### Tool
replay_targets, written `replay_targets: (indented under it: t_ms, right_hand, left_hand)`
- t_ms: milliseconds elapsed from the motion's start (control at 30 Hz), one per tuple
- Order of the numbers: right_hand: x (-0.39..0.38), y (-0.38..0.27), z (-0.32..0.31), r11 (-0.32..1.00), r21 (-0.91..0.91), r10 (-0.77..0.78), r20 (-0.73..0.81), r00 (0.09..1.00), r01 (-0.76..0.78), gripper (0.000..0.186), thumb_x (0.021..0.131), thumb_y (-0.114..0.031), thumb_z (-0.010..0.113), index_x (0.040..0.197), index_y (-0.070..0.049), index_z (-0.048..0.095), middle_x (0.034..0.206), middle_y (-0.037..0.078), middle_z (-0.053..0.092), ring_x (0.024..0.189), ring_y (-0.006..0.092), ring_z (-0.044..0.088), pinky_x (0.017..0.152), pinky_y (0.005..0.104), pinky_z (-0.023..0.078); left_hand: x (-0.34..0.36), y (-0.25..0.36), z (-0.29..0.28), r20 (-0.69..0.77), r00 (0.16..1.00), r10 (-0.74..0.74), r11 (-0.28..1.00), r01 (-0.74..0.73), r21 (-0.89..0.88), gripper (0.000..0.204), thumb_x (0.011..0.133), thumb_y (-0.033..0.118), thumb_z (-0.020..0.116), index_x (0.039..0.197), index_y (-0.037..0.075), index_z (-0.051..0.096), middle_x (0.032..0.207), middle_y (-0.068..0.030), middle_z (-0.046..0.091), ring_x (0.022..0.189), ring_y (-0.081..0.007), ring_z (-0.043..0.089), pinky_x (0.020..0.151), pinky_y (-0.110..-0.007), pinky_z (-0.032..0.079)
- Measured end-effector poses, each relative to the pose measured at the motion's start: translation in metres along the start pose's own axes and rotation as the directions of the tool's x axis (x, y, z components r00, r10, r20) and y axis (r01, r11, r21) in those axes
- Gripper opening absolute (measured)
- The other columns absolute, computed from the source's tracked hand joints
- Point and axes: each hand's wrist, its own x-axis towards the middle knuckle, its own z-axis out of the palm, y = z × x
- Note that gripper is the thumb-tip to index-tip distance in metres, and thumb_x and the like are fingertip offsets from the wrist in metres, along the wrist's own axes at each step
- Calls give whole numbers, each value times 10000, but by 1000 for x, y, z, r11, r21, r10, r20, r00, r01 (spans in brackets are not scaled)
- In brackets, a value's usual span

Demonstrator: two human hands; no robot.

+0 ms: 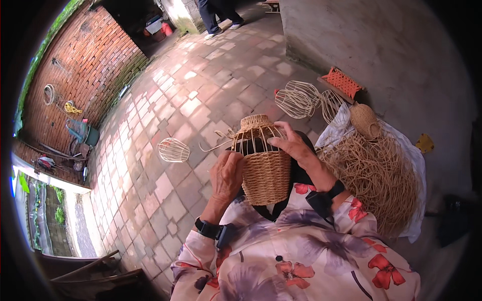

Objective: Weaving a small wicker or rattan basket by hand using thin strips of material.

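Observation:
On my lap lies a tan woven basket (266,178), shaped like a vase. Dense braided weave covers its wide body and its narrow neck; thin bare ribs span the band between them. My left hand (227,174) is closed at the basket's left side, its fingertips partly hidden against the edge of the body weave. From the right, my right hand (294,146) grips the ribs just below the neck, thumb and fingers bent around them. A loose strand of cord (217,146) curls out from the neck's left side.
To my right, a heap of tan cord (374,175) lies on a white sheet (414,193), with a small woven piece (365,121) on top. Wire frames (297,99) and an orange brick (343,83) lie beyond. Another wire frame (173,150) stands left. A person's legs (217,15) show far off.

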Motion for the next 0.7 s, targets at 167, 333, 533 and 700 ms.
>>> replay_targets:
  t_ms: [167,333,533,700]
  right_hand:
    - [7,2,-4,1000,-14,-9,8,1000,9,631,750,-249,716,1270,-23,438,1087,137,603,985,182,565,879,299,448]
    - [5,7,-7,999,-53,6,46,999,-3,621,766,-237,699,1284,-37,421,1189,133,545,1083,196,520,946,328,406]
    - [-1,-1,-6,997,-68,-30,22,999,31,637,761,-265,698,1289,-39,421,1172,136,543,1075,195,522,926,318,414]
    - [0,1,-5,998,-59,25,39,999,-23,628,759,-260,713,1277,-43,432,1158,144,545,1043,198,536,911,312,426]
  left_hand:
    - [-10,-7,-3,32,996,-86,996,85,29,72,823,79,631,875,51,588,834,-121,583,742,-320,590,636,-388,454]
    - [-8,-3,-11,55,975,-216,973,219,-69,163,863,156,634,960,45,566,828,-110,588,644,-241,579,576,-356,452]
    - [-15,-23,-17,345,754,-559,647,657,-387,268,915,255,597,1039,19,580,843,-86,627,636,-125,563,560,-278,444]
    - [-24,-55,-7,299,848,-438,769,526,-363,256,899,246,621,867,-8,635,692,-36,554,621,-109,494,570,-272,419]
